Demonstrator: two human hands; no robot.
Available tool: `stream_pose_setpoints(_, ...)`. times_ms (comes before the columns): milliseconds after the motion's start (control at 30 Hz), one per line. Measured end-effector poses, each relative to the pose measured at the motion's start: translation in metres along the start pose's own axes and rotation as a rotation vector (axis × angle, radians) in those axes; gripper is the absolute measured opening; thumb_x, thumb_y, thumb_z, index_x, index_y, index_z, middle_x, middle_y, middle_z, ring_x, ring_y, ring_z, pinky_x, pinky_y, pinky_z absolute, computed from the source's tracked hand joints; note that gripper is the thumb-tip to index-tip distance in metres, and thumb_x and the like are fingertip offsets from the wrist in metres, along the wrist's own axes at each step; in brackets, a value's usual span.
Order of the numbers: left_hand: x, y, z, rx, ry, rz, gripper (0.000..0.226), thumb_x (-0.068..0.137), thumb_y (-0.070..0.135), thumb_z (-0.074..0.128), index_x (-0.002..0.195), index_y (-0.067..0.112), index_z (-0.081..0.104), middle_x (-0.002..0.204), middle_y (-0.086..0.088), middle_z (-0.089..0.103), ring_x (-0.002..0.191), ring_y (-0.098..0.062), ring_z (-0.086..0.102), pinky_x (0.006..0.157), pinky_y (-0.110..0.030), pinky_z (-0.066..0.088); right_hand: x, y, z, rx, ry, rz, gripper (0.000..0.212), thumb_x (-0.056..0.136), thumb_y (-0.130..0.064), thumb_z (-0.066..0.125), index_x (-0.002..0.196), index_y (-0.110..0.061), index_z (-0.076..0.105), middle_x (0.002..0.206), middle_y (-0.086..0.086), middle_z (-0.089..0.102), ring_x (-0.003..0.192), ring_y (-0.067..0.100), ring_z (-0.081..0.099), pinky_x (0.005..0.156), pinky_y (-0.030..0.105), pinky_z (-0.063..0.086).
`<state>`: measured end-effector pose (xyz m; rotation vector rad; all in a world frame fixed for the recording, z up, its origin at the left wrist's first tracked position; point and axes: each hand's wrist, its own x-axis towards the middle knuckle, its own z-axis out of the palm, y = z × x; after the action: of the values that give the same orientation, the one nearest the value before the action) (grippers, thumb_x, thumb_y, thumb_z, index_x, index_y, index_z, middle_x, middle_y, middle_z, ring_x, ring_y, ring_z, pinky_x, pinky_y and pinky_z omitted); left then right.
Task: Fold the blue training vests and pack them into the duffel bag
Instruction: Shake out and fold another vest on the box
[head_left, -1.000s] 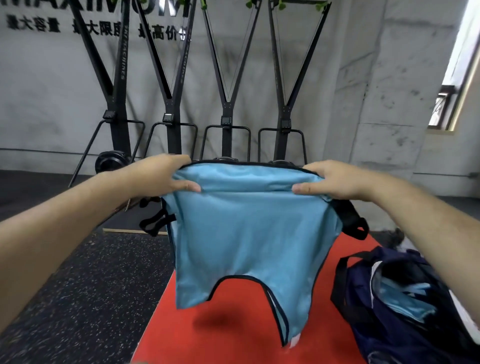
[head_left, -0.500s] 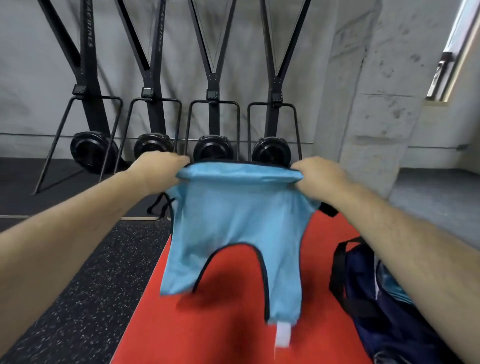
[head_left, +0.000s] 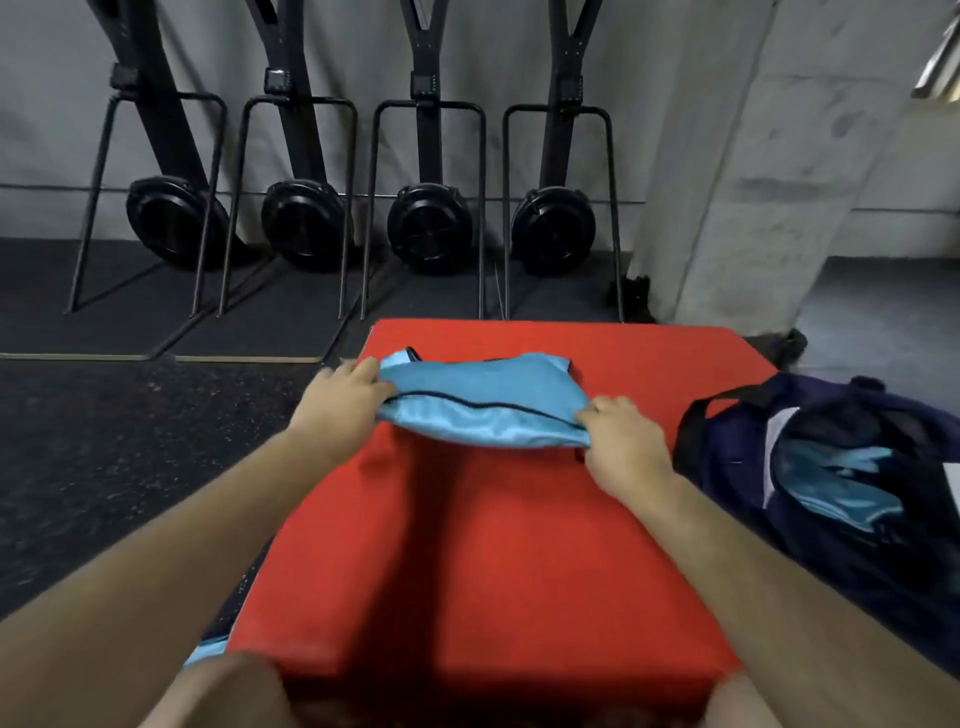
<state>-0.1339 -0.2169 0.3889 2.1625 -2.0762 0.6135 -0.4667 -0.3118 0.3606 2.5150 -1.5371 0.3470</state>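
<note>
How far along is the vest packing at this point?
Done: light blue fabric shows inside the open duffel bag, so at least one vest looks packed. In hand: the left hand and right hand grip the ends of a blue vest, folded over on the red mat. Left: finish this fold and bag it. A blue scrap by the mat's near left corner may be another vest.

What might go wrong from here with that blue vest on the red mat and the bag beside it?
The left hand and right hand pinch only the ends of the folded blue vest, so its shiny middle may sag and unfold when lifted. The duffel bag lies slumped beside the red mat, blue fabric already inside; the bundle might snag on its strap.
</note>
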Motion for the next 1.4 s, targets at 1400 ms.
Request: stream_pose_setpoints(1400,-0.115,0.063,0.072,-0.455,-0.126,-0.043,0.029,0.066,0.029,0.057,0.094,0.02,0.054,0.095,0.005,0.053,0.099,-0.024,0.048,0.076,-0.033,0.032,-0.092,-0.006,0.043,0.196,-0.196,-0.137,0.028,0.075,-0.018,0.069,0.102,-0.022,0.063,0.12,-0.006,0.048,0.12,0.02,0.041,0.093,0.036,0.042)
